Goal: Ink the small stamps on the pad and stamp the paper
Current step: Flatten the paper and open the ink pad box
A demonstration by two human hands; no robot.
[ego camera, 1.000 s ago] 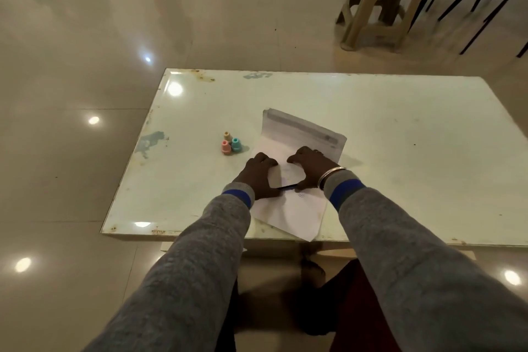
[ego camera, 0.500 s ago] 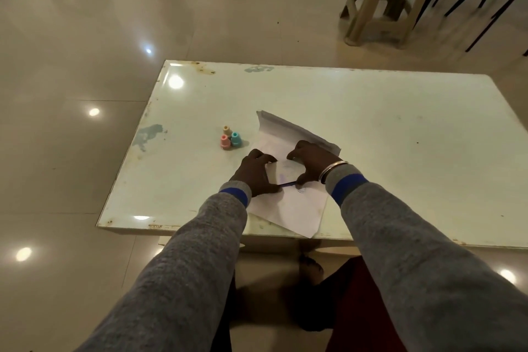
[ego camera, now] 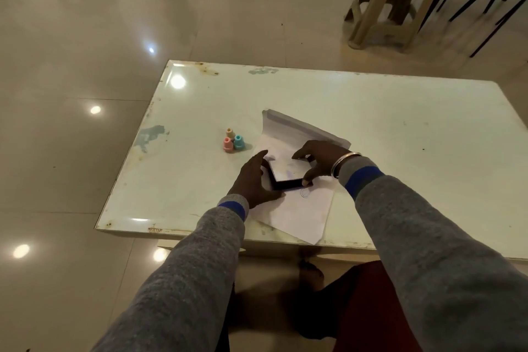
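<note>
Since the earlier frame the left hand (ego camera: 254,180) has drawn off the ink pad (ego camera: 285,170); its fingers now lie straight against the pad's left side. The right hand (ego camera: 321,161) grips the pad, thumb on its near edge. The pad sits on the paper (ego camera: 303,213) by the tabletop's (ego camera: 400,123) front edge. Three small stamps (ego camera: 233,141) stand clustered just left of the paper.

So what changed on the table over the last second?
The right hand has tipped the ink pad up, thumb and fingers gripping it, so its dark edge shows; it seems to be opening. The left hand has flattened against its left side. The small stamps and paper stayed put.
</note>
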